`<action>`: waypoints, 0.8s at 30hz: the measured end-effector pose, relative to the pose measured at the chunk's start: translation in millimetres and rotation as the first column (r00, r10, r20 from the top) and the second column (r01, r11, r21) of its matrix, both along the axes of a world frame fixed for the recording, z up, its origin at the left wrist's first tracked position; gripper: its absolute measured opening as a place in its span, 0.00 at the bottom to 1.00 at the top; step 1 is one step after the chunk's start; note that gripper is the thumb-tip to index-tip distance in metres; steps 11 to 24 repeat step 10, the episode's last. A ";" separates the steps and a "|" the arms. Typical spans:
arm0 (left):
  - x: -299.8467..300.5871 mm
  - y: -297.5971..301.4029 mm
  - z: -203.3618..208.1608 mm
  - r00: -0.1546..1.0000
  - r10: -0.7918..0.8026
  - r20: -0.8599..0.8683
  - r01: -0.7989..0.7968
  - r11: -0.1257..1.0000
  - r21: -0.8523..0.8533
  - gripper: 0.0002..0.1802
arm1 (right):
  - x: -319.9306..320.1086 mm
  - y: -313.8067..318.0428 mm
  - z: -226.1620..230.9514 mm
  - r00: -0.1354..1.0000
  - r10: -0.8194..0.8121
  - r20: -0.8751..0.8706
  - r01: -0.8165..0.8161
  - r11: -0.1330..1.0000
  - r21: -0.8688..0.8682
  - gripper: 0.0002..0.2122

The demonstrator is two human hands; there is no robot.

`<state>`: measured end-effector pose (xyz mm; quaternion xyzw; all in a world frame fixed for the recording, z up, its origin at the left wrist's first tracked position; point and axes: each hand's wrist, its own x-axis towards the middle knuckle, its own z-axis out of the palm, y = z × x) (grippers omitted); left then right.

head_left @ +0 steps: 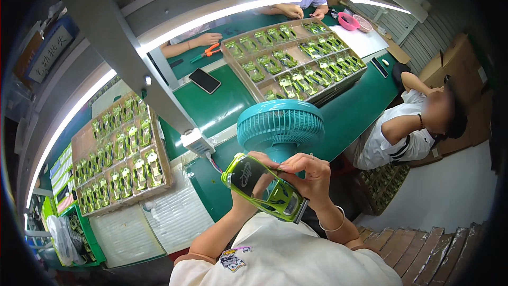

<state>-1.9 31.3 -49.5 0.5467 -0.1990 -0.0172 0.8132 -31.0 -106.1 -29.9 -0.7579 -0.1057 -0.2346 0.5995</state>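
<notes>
Close to my chest I hold a lime-green plastic housing (287,201) with a dark glossy panel at its left end and a frame-like opening at its right. My left hand (263,159) grips it from behind and along the left side, partly hidden by the panel. Fingers of my right hand (311,176) are bent and pinched at the upper right edge of the housing. A pale bangle circles my right wrist. Just beyond both hands stands a turquoise fan (280,127).
Cardboard trays of similar green housings stand at the back (231,55) and at left (168,172). A phone (205,80) and orange-handled pliers (211,50) lie on the green table (225,107). Co-workers' hands (210,38) rest across it; another person (405,132) sits at right.
</notes>
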 end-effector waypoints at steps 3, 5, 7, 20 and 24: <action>8.4 -11.7 17.4 0.997 -0.074 0.020 0.074 0.997 -0.028 0.07 | 2.1 -18.8 -2.6 0.974 0.184 -0.131 -0.141 0.949 0.282 0.12; 21.0 -12.7 25.1 0.994 -0.103 0.026 0.103 0.995 -0.003 0.10 | 5.0 -30.3 2.7 0.939 0.301 -0.169 -0.198 0.872 0.448 0.20; 38.0 -10.4 26.5 0.999 -0.032 0.014 0.028 0.967 0.254 0.14 | 8.1 -39.0 12.8 0.921 0.356 -0.158 -0.218 0.807 0.549 0.31; 51.1 -18.6 54.7 0.997 -0.053 0.064 0.015 0.870 0.492 0.23 | 5.4 -39.1 22.1 0.907 0.346 -0.239 -0.301 0.931 0.207 0.42; 51.1 -18.6 54.7 0.997 -0.053 0.064 0.015 0.870 0.492 0.23 | 5.4 -39.1 22.1 0.907 0.346 -0.239 -0.301 0.931 0.207 0.42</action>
